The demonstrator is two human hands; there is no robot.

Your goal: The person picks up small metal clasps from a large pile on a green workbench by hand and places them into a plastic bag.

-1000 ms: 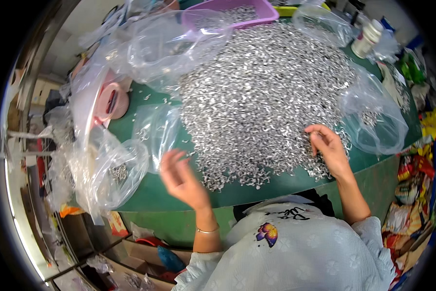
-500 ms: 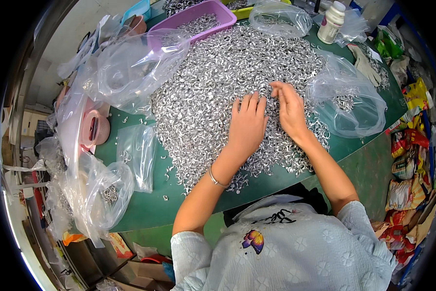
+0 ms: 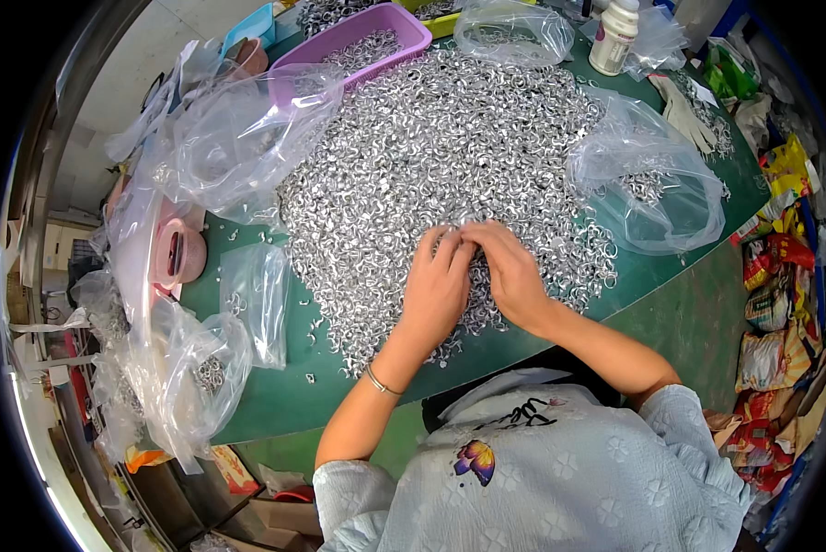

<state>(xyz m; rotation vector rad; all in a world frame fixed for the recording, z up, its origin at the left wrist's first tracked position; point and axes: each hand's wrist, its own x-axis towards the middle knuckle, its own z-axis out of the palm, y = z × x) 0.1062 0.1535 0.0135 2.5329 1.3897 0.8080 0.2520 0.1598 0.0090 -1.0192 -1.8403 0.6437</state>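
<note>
A wide, loose heap of small silver curved metal pieces covers the middle of the green table. At its near side my left hand bends over the pieces, back of the hand up and fingers curled together. My right hand leans in beside it, its bent fingers closed and slightly blurred. The fingertips of both hands come together low over the heap. Whatever lies between or under them is hidden. A bracelet circles my left wrist.
Clear plastic bags holding some pieces lie to the right, with more bags at left. Behind the heap stand a purple tray and a white bottle. A glove lies far right. The green table's near edge curves before me.
Both hands have drawn back toward me and slightly left, from the middle of the heap to its near side. They are now closer together, and their fingers have curled in.
</note>
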